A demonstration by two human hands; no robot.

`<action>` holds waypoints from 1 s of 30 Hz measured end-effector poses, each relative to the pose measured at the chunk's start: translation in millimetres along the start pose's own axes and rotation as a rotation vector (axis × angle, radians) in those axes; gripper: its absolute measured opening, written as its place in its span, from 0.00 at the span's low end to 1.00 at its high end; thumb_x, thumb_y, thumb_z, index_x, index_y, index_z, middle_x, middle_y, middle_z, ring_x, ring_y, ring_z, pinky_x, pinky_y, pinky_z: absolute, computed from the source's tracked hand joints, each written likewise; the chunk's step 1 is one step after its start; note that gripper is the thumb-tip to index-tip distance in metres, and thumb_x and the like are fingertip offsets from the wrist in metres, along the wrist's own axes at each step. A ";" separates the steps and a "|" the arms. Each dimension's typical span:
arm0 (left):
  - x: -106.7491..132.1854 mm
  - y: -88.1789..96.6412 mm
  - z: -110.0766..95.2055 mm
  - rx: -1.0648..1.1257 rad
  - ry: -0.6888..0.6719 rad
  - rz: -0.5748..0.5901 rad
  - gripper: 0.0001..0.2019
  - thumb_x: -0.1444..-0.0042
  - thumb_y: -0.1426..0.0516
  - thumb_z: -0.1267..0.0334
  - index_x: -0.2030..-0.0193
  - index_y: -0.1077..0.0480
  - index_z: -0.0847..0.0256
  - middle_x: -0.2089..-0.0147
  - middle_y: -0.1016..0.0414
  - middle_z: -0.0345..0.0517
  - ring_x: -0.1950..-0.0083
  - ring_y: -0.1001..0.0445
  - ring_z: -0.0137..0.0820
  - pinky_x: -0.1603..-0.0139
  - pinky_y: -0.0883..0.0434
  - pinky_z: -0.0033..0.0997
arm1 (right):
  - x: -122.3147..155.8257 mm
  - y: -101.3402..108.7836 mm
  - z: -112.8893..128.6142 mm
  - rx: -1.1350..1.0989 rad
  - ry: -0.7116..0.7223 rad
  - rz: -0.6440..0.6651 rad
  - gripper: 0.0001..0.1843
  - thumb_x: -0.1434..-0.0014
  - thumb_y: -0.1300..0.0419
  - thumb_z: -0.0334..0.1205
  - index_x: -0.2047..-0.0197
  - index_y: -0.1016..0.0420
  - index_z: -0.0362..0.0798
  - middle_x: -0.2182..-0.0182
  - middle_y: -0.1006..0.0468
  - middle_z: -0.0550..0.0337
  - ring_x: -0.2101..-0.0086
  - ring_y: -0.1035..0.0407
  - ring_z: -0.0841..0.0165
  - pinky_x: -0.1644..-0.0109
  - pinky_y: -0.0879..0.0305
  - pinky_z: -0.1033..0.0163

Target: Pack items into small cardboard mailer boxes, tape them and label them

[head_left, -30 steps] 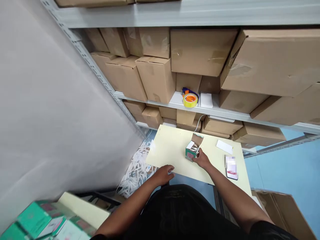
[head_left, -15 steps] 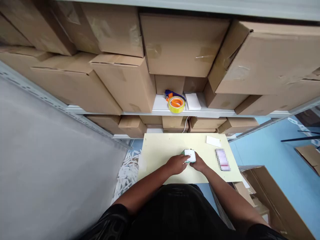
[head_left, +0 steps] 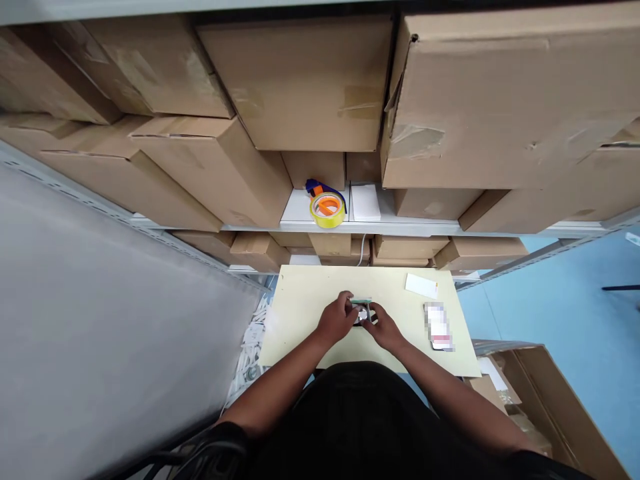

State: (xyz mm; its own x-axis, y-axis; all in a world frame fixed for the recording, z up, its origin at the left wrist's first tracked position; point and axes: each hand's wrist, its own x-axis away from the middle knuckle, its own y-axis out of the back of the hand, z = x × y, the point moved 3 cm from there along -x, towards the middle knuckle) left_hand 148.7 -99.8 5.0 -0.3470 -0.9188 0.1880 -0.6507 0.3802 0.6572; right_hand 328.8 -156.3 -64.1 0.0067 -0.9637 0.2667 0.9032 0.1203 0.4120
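Green edges the small open-topped cardboard box (head_left: 361, 301) that I grip between my left hand (head_left: 337, 320) and right hand (head_left: 385, 329), fingers closed about its sides, over the pale yellow rectangular tabletop (head_left: 300, 300). The shiny silvery object (head_left: 363, 314) sits inside already; closing the box appears undone. Whether my left thumb presses the object, I cannot tell.

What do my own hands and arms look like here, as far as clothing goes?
Your left hand and right hand are ungloved, with no watch or bracelet visible at either wrist. Both forearms are bare up to black fabric sleeves, matching your black fabric top.
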 end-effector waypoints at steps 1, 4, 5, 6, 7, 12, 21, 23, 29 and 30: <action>-3.0 0.4 -1.0 0.053 0.001 -0.037 0.22 0.38 0.43 0.61 0.38 0.38 0.53 0.54 0.20 0.42 0.54 0.21 0.35 0.49 0.26 0.36 | -1.1 0.5 0.2 0.017 -0.007 0.003 0.29 0.40 0.39 0.50 0.37 0.36 0.54 0.45 0.25 0.54 0.60 0.27 0.64 0.55 0.29 0.56; -8.1 -0.8 -1.6 0.094 -0.047 -0.075 0.29 0.41 0.41 0.65 0.33 0.42 0.55 0.46 0.23 0.48 0.47 0.24 0.37 0.43 0.28 0.40 | -3.2 0.8 2.4 0.044 -0.023 0.018 0.28 0.39 0.40 0.50 0.37 0.36 0.54 0.45 0.24 0.55 0.59 0.26 0.64 0.54 0.29 0.56; -8.3 -1.9 -1.5 0.062 -0.063 -0.066 0.31 0.43 0.40 0.66 0.33 0.41 0.56 0.43 0.24 0.50 0.43 0.26 0.40 0.40 0.29 0.43 | -3.3 0.3 3.7 0.047 -0.027 0.021 0.28 0.38 0.40 0.50 0.37 0.37 0.54 0.45 0.24 0.55 0.59 0.25 0.64 0.53 0.29 0.56; -7.9 -3.2 -1.5 0.020 -0.083 -0.049 0.32 0.45 0.39 0.67 0.33 0.39 0.57 0.41 0.26 0.52 0.41 0.28 0.43 0.38 0.30 0.46 | -3.0 -0.4 5.2 0.051 -0.030 0.022 0.28 0.38 0.41 0.50 0.37 0.36 0.54 0.44 0.24 0.55 0.59 0.25 0.64 0.53 0.29 0.56; -7.2 -4.7 -2.1 -0.022 -0.110 -0.027 0.31 0.46 0.39 0.67 0.34 0.37 0.57 0.39 0.27 0.52 0.39 0.30 0.45 0.37 0.31 0.48 | -2.5 -1.4 6.9 0.056 -0.033 0.020 0.27 0.38 0.41 0.50 0.37 0.36 0.54 0.43 0.25 0.54 0.59 0.25 0.64 0.53 0.29 0.56; -6.6 -5.4 -4.1 -0.128 -0.213 0.039 0.21 0.48 0.41 0.71 0.46 0.25 0.56 0.41 0.24 0.47 0.39 0.32 0.47 0.36 0.34 0.50 | 0.0 -7.9 14.7 0.054 -0.037 -0.005 0.26 0.38 0.43 0.49 0.38 0.35 0.53 0.42 0.26 0.53 0.59 0.25 0.64 0.52 0.29 0.56; -2.2 7.8 30.1 0.040 -0.261 0.080 0.27 0.44 0.49 0.74 0.38 0.28 0.57 0.34 0.28 0.49 0.32 0.35 0.42 0.29 0.37 0.49 | 6.6 -3.0 20.8 0.143 -0.068 -0.094 0.24 0.36 0.45 0.46 0.38 0.39 0.52 0.50 0.23 0.55 0.60 0.25 0.62 0.55 0.29 0.55; 0.0 6.4 34.9 0.054 -0.272 0.130 0.31 0.43 0.46 0.71 0.32 0.34 0.55 0.30 0.32 0.48 0.30 0.37 0.43 0.27 0.38 0.50 | 9.0 -0.4 30.8 0.272 0.062 -0.120 0.22 0.36 0.45 0.43 0.39 0.37 0.52 0.47 0.26 0.52 0.54 0.27 0.59 0.53 0.29 0.54; 1.5 1.4 32.9 0.066 -0.308 0.255 0.46 0.52 0.33 0.64 0.26 0.45 0.53 0.27 0.38 0.52 0.29 0.38 0.49 0.29 0.36 0.51 | 3.4 3.4 73.6 0.685 0.099 -0.025 0.18 0.42 0.37 0.42 0.48 0.27 0.50 0.50 0.29 0.49 0.51 0.32 0.56 0.52 0.32 0.55; 1.6 0.8 32.5 0.072 -0.318 0.251 0.46 0.51 0.33 0.64 0.26 0.44 0.52 0.28 0.37 0.52 0.30 0.36 0.48 0.30 0.35 0.50 | 1.0 3.8 80.6 0.739 0.070 0.000 0.19 0.43 0.35 0.43 0.48 0.26 0.50 0.50 0.28 0.48 0.51 0.33 0.55 0.53 0.32 0.55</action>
State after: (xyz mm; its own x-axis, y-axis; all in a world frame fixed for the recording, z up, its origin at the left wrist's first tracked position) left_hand 125.7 -97.5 -17.9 -0.6854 -0.7221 0.0937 -0.5607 0.6055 0.5648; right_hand 297.6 -137.6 8.0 0.0561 -0.9737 0.2206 0.3793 0.2252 0.8975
